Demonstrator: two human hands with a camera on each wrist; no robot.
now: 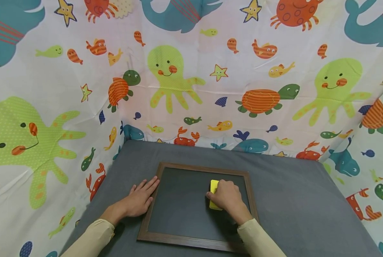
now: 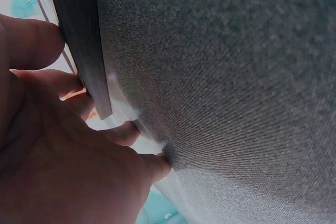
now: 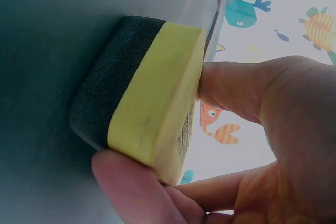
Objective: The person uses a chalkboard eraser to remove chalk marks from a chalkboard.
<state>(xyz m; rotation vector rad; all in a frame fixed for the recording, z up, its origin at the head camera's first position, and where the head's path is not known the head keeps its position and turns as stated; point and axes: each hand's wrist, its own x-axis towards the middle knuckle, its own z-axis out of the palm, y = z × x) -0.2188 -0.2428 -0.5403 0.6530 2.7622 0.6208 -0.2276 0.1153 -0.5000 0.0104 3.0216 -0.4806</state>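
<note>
A chalkboard [image 1: 181,203] with a brown wooden frame [image 1: 204,167] lies on the grey cloth. My right hand [image 1: 228,196] grips a yellow board eraser [image 1: 214,194] over the right half of the board. In the right wrist view, the thumb and fingers hold the eraser [image 3: 152,93] by its yellow body, its dark felt pad [image 3: 113,82] against the board. Spread out with fairly straight fingers, my left hand [image 1: 138,200] touches the frame's left side. Seen from the left wrist, that hand [image 2: 68,145] has fingertips at the frame [image 2: 79,35] and on the cloth.
Grey cloth [image 1: 291,200] covers the surface around the board. White fabric [image 1: 191,121] printed with sea animals hangs behind and along both sides.
</note>
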